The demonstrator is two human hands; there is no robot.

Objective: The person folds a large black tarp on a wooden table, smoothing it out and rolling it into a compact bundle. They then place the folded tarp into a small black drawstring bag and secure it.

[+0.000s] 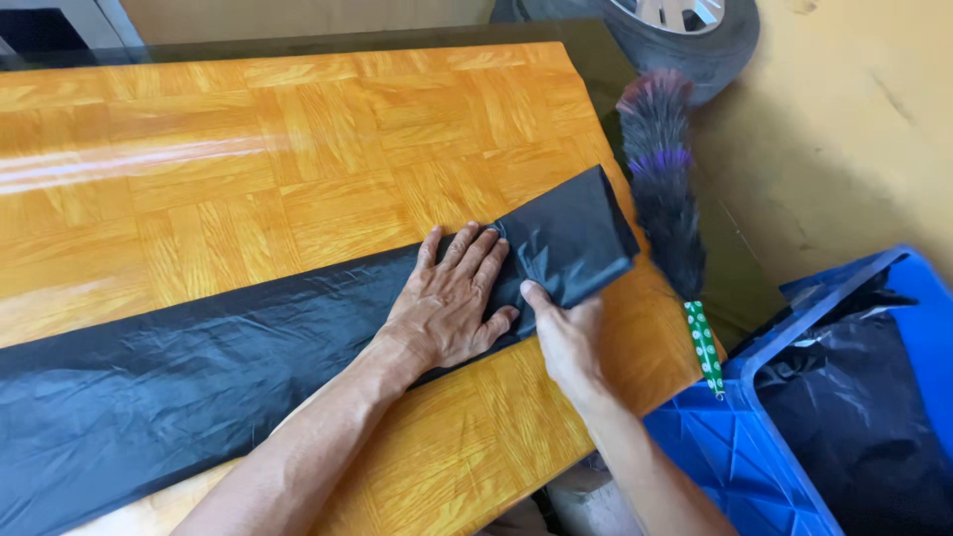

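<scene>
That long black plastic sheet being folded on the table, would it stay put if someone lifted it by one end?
Probably not. The black plastic sheet looks thin and creased, so it would likely droop limp. The left hand presses it flat while the right hand grips the folded end, hinting it springs open. On the glossy table it may slide easily.
</scene>
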